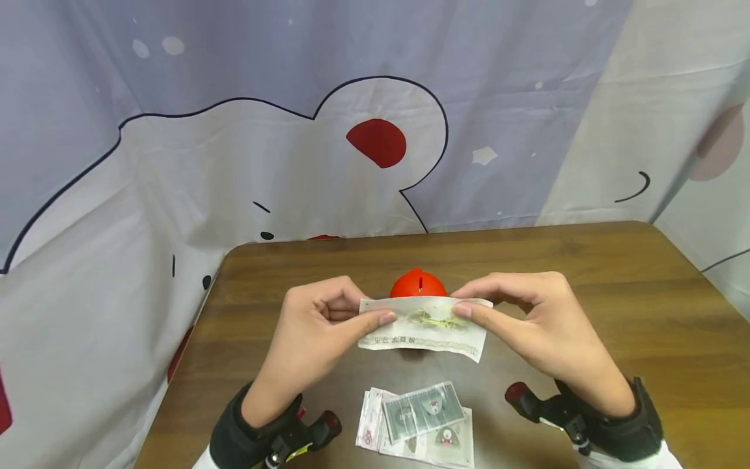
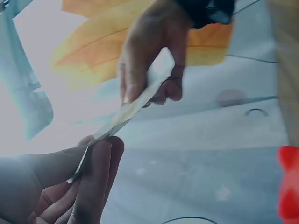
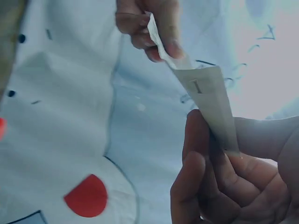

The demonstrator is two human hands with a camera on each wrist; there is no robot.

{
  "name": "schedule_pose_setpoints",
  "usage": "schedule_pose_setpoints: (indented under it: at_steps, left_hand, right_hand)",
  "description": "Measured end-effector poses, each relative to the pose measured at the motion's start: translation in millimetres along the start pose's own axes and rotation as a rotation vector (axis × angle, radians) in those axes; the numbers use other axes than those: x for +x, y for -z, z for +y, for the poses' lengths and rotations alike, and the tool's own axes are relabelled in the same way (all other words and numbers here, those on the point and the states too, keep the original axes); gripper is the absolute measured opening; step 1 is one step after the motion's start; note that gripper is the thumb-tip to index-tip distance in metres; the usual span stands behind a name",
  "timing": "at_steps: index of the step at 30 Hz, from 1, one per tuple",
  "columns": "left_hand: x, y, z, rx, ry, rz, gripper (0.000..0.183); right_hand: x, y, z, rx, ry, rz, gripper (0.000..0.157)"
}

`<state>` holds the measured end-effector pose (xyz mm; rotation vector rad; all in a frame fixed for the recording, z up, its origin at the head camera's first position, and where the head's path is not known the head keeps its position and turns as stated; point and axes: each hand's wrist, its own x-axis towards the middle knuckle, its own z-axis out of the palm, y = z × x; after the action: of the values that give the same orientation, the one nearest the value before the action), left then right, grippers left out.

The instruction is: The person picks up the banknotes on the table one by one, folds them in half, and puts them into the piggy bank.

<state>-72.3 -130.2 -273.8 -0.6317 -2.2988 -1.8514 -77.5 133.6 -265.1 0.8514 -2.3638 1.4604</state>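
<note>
A pale play banknote (image 1: 424,335) with a yellow-green print is stretched between both hands above the table. My left hand (image 1: 316,332) pinches its left end between thumb and curled fingers. Its other end is gripped by my right hand (image 1: 541,326), thumb on the near face. Seen edge-on in the left wrist view, the note (image 2: 133,107) bends slightly. The right wrist view shows a numeral 1 on the note (image 3: 205,100). Behind the paper stands a red money box (image 1: 410,284) with a dark slot; its lower part is hidden.
Several play banknotes (image 1: 459,433) lie in a loose pile near the table's front, a grey-green one (image 1: 410,417) on top. The wooden table (image 1: 615,286) reaches back to a patterned curtain (image 1: 498,98). Wrist straps (image 1: 609,423) with devices surround both wrists.
</note>
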Motion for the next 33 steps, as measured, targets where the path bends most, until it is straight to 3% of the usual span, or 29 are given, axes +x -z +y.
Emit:
schedule_pose_setpoints:
  at_steps: [5,9,11,14,19,22,27,33]
  left_hand:
    - [3.7,2.6,8.0,-0.031,-0.015,0.013,0.017]
    - [2.8,1.9,9.1,-0.017,-0.015,0.036,0.019]
    - [1.7,-0.6,8.7,0.002,-0.05,0.064,0.018]
    - [0.1,-8.0,7.5,0.065,-0.18,0.13,0.015]
    - [1.3,-24.4,4.6,0.258,-0.536,0.277,0.014]
    - [2.8,-32.6,3.0,0.349,-0.685,0.331,0.014]
    - [3.4,-41.4,-0.3,0.462,-0.819,0.363,0.012]
    - [3.6,-47.5,-3.1,0.545,-0.874,0.383,0.011]
  right_hand:
    - [4.8,2.1,-5.8,0.007,0.097,0.047,0.029]
    - [4.9,-0.9,-6.2,-0.037,0.105,0.094,0.027]
    - [5.0,-3.4,-6.3,-0.077,0.105,0.14,0.025]
    - [5.1,-8.9,-6.1,-0.137,0.097,0.209,0.021]
    - [7.0,-19.4,-4.9,-0.187,0.126,0.281,0.016]
    - [7.9,-25.0,-4.9,-0.168,0.149,0.299,0.016]
    - [8.6,-35.3,-6.3,-0.036,0.193,0.289,0.018]
    - [7.6,-46.6,-5.2,0.032,0.19,0.282,0.021]
